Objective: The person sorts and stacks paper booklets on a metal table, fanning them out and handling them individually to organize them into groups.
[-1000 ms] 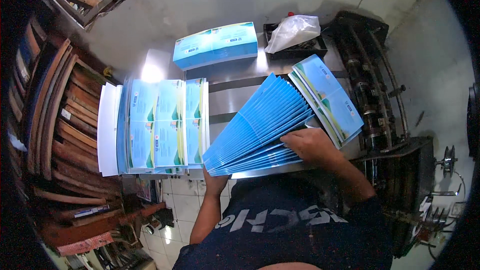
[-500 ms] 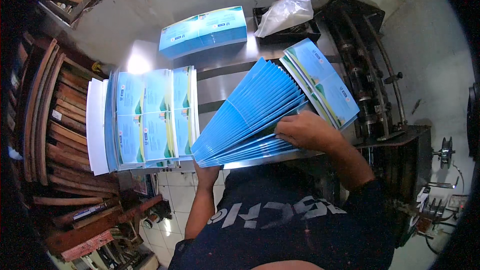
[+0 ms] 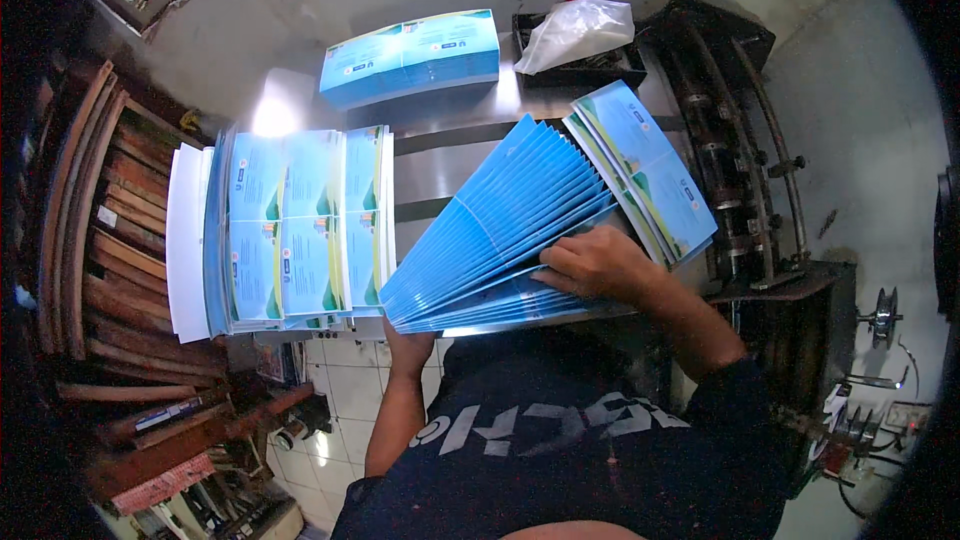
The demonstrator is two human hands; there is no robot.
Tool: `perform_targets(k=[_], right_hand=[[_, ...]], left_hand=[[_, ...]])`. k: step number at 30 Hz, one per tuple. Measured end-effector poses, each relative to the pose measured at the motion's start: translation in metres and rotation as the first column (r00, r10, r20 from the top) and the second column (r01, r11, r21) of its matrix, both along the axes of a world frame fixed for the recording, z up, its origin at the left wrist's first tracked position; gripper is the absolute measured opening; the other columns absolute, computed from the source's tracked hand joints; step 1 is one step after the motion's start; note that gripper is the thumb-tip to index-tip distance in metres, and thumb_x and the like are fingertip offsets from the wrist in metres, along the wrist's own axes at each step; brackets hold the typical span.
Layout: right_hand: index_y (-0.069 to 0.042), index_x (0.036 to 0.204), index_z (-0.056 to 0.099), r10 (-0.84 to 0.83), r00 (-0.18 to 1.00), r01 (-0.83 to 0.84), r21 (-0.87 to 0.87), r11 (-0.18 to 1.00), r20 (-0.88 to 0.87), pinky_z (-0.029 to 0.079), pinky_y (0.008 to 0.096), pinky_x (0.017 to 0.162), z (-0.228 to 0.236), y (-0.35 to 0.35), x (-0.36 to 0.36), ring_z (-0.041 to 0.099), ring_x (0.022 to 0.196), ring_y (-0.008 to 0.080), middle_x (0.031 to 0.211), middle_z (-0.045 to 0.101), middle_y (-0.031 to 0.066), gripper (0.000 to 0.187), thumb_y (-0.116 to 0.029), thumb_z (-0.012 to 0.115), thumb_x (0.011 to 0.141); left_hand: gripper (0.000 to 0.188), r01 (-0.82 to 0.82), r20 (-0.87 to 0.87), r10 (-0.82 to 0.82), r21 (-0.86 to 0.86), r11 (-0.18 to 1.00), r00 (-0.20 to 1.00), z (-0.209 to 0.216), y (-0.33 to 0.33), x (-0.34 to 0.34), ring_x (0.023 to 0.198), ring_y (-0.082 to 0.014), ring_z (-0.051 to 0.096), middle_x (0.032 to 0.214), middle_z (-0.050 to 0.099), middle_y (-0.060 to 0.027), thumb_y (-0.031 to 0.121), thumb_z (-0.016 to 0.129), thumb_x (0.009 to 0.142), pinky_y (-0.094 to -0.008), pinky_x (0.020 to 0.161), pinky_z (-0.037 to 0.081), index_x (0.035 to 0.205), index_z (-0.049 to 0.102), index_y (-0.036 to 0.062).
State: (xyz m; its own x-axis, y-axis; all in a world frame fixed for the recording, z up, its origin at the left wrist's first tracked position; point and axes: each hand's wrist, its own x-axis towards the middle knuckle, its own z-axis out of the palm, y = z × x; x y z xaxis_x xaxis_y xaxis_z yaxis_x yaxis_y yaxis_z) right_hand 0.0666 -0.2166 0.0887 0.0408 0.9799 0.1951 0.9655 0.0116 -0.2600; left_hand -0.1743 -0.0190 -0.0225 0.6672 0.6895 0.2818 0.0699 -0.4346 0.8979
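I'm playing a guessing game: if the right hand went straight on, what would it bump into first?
Probably the fanned blue sheets: the right hand points left and seems to be at their edges, though depth is hard to tell.

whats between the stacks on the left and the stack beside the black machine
The head view shows fanned blue sheets and some metal tabletop between them.
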Motion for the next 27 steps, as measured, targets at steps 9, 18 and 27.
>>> perform_targets(k=[9,18,27], right_hand=[[-0.007,0.099,0.06,-0.239,0.952,0.23,-0.067,0.971,-0.193,0.053,0.0332,0.052,0.002,-0.007,-0.006,0.067,0.066,0.0213,0.079,0.066,0.0085,0.021,-0.019,0.071,0.086],[-0.01,0.117,0.056,-0.135,0.959,0.085,-0.204,0.975,-0.248,0.058,0.0436,0.069,0.014,-0.012,-0.008,0.068,0.08,0.0359,0.104,0.064,0.0134,0.032,-0.026,0.062,0.09],[-0.003,0.089,0.07,-0.355,0.884,0.387,0.051,0.921,-0.305,0.052,0.039,0.07,0.056,-0.04,0.036,0.065,0.075,0.0276,0.082,0.067,0.0125,0.011,-0.014,0.069,0.084]], left_hand=[[0.017,0.045,-0.091,-0.053,-0.089,0.995,0.994,0.003,0.003,-0.005,0.073,-0.0206,0.063,0.078,0.067,-0.0092,0.014,0.067,0.084,-0.036,0.067,0.05,0.093,0.064,-0.0009],[0.023,0.014,-0.03,-0.019,-0.153,0.988,0.999,0.008,-0.001,-0.002,0.076,-0.0194,0.063,0.08,0.067,-0.0075,0.014,0.072,0.079,-0.0351,0.069,0.05,0.095,0.064,-0.0004],[0.042,-0.005,-0.116,-0.007,-0.102,0.995,0.993,0.002,0.001,-0.007,0.084,-0.024,0.065,0.094,0.068,-0.0097,0.012,0.083,0.068,-0.0374,0.08,0.051,0.103,0.064,-0.0001]])
